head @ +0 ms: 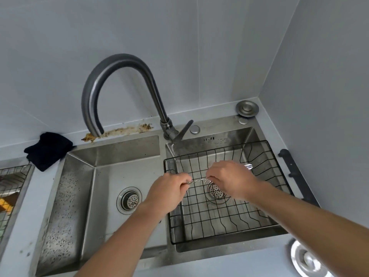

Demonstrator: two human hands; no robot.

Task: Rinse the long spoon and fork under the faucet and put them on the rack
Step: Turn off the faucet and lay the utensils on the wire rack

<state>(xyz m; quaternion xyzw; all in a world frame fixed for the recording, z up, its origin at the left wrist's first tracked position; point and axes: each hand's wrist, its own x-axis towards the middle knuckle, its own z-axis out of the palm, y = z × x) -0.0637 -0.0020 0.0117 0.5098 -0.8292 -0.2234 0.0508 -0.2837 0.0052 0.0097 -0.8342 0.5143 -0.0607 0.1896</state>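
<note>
Both hands hover over the black wire rack (265, 196) that sits in the right basin. My right hand (229, 179) grips a long metal fork (248, 166); its tines stick out past the hand to the right. A thin twisted metal handle (198, 180) spans the gap between the hands. My left hand (169, 188) pinches its left end. Whether that handle belongs to the fork or to the spoon I cannot tell; no spoon bowl is visible. The curved grey faucet (119, 80) ends over the left basin (111, 176), and no water runs from it.
The faucet lever (182, 130) stands behind the divider. A dark cloth (48, 149) lies on the counter at the back left. Another rack (12, 188) is at the far left edge. A black bar (295, 172) runs along the right wall, and a metal lid (305, 258) lies at bottom right.
</note>
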